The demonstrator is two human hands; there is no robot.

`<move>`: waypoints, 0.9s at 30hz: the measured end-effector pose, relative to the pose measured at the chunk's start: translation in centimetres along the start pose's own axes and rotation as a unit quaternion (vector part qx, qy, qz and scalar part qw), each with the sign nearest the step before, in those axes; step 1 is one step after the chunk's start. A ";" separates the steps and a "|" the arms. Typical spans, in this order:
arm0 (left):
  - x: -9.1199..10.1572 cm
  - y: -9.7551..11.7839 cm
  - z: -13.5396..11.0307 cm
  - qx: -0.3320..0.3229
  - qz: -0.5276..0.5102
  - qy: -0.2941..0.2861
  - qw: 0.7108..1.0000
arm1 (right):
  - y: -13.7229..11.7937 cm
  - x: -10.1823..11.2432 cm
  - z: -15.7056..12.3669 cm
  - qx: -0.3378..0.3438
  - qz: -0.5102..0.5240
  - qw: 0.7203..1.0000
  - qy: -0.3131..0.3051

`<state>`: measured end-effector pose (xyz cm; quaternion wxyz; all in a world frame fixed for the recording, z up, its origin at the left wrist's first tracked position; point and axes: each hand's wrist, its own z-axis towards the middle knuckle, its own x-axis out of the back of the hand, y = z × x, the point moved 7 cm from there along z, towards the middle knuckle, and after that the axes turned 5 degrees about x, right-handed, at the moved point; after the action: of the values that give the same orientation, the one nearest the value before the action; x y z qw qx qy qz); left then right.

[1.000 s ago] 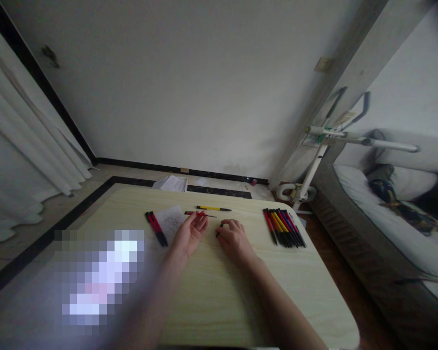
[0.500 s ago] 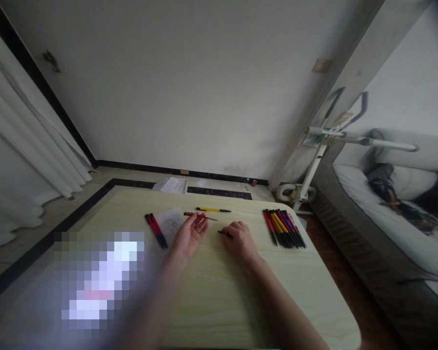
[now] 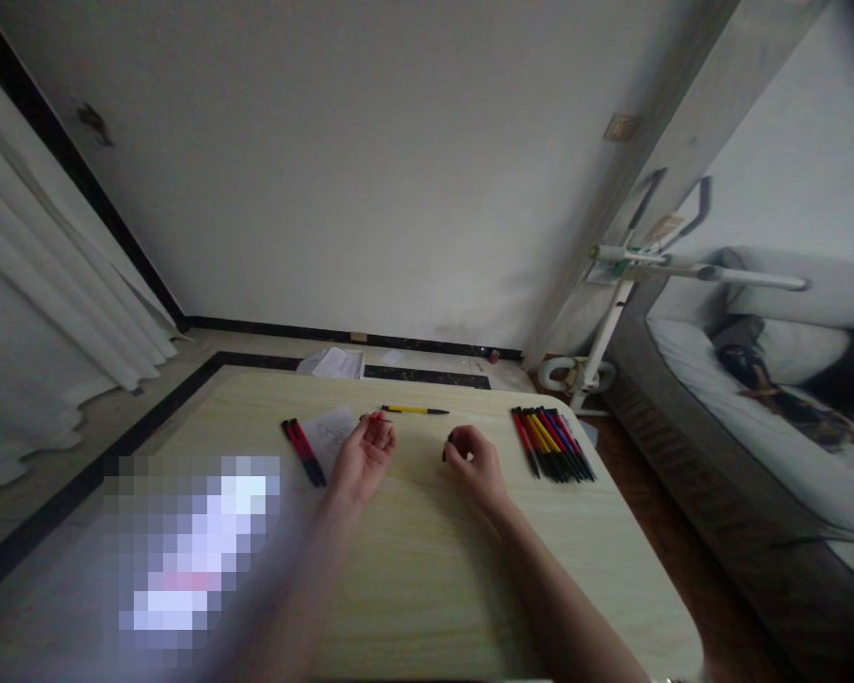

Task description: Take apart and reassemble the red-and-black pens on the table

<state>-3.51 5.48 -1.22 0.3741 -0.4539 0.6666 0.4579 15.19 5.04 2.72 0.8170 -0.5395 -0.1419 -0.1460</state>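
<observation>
My left hand [image 3: 366, 455] is palm up above the table, fingers curled round a red pen barrel [image 3: 376, 417] with a thin refill sticking out to the right. My right hand [image 3: 473, 465] pinches a small black pen part [image 3: 448, 446] between thumb and fingers; most of it is hidden. Just beyond my left hand lies a yellow and black pen [image 3: 417, 411]. Two red and black pens [image 3: 303, 452] rest to the left, beside a sheet of paper with a drawing [image 3: 327, 432]. On the right is a row of several red, yellow, blue and black pens [image 3: 551, 444].
All of this is on a pale wooden table [image 3: 413, 588] with rounded corners. A bright blurred patch [image 3: 206, 541] covers its left side. Behind stand a wall and a box of papers [image 3: 333, 362]. White exercise equipment [image 3: 604, 332] and a sofa [image 3: 718, 398] are at the right.
My right hand has turned and lifted the black pen part more upright, slightly away from my left hand. My left hand has shifted a little left, and its fingers have curled more.
</observation>
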 end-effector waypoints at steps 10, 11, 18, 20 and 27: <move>0.1 -0.1 0.2 0.000 -0.021 -0.014 1.000 | 1.2 -0.2 -0.2 -0.034 0.006 0.999 0.015; 0.1 -0.1 0.2 0.000 -0.020 -0.012 1.000 | 1.2 -0.2 -0.2 -0.034 0.004 0.999 0.013; 0.0 -0.1 0.1 0.002 -0.008 -0.018 1.000 | 0.9 -0.1 -0.2 -0.028 0.021 0.999 0.011; -0.2 -0.2 0.1 0.005 0.001 -0.024 1.000 | 1.0 0.0 -0.2 -0.032 0.039 0.999 0.018; -0.1 -0.6 0.0 0.002 0.039 -0.014 0.999 | 2.5 0.4 0.1 -0.097 0.203 0.972 0.062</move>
<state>-2.87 5.45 -1.28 0.3660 -0.4203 0.6796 0.4770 16.51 6.01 0.76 0.7803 -0.6239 0.0369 -0.0233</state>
